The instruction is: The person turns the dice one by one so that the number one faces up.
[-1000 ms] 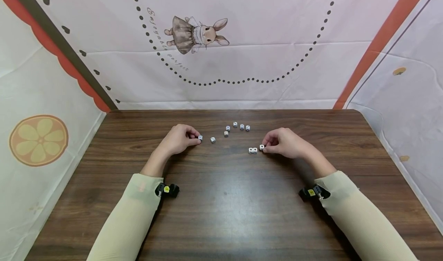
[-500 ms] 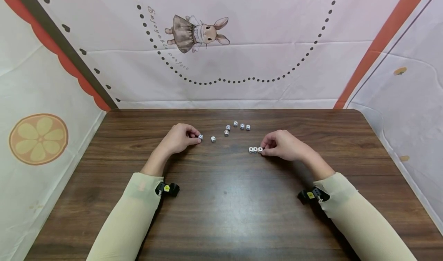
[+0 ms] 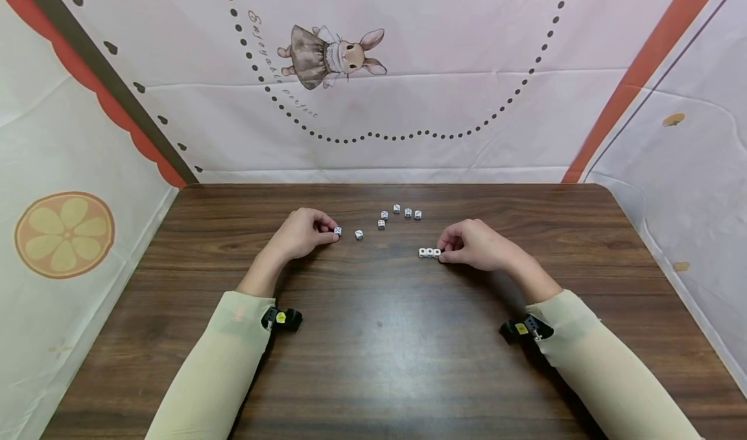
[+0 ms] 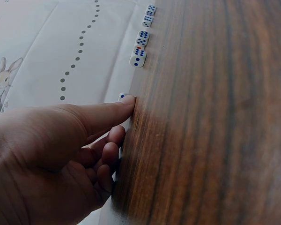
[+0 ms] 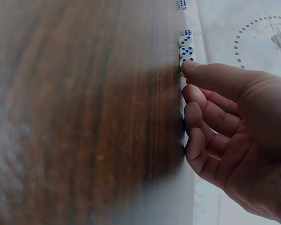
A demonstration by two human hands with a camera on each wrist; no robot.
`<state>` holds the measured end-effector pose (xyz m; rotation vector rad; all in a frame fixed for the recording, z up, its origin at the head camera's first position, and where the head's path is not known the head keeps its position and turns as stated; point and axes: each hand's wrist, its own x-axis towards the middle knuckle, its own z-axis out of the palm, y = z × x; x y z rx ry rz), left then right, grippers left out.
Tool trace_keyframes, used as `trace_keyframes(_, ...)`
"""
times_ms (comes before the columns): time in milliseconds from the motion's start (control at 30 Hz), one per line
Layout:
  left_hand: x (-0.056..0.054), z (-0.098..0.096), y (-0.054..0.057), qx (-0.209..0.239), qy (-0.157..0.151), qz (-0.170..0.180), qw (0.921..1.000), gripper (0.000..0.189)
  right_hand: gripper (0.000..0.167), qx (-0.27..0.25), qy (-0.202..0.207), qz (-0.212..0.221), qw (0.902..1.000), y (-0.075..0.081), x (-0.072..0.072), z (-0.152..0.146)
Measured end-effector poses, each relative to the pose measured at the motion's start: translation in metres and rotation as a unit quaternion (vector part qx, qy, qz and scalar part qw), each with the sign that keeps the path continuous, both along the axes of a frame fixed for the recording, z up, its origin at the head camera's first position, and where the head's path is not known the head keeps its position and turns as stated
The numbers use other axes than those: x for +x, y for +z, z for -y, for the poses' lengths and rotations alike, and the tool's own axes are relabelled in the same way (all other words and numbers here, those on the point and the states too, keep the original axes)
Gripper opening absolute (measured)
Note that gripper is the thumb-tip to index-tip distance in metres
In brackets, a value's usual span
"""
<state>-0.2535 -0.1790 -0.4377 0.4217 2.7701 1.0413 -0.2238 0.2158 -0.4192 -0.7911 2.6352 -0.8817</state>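
My left hand (image 3: 300, 234) pinches a white die (image 3: 338, 231) between thumb and fingertips, low at the wooden table. In the left wrist view the thumb covers most of that die. Just right of it lies another die (image 3: 358, 234). My right hand (image 3: 477, 244) holds the end die (image 3: 437, 253) of a short row of three, thumb and finger on its right side. The other two dice (image 3: 426, 253) in the row sit flush beside it, each with a single large dot on top. The right wrist view shows the thumb (image 5: 210, 75) partly hiding the end die.
Between the hands and farther back, several loose dice (image 3: 397, 209) are scattered on the table (image 3: 373, 336). A printed cloth (image 3: 443, 51) rises behind the table's far edge, with cloth on both sides too. Each wrist carries a small black camera (image 3: 284, 319).
My right hand has slid its die left and slightly nearer, closing the gap to the two beside it, so they form a row of three. The left hand has stayed on its die.
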Motion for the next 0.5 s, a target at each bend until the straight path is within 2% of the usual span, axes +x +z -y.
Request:
trace_keyframes(333, 0.0007, 0.0002, -0.0006, 0.003, -0.001, 0.001, 1.0, 0.011, 0.018, -0.017, -0.005, 0.016, 0.9997, 0.0027, -0.0031, -0.0033)
trace_keyframes(500, 0.0014, -0.0002, 0.0004, 0.002, 0.001, 0.001, 1.0, 0.011, 0.019, -0.027, -0.007, 0.004, 0.9996, 0.0096, -0.0079, -0.0034)
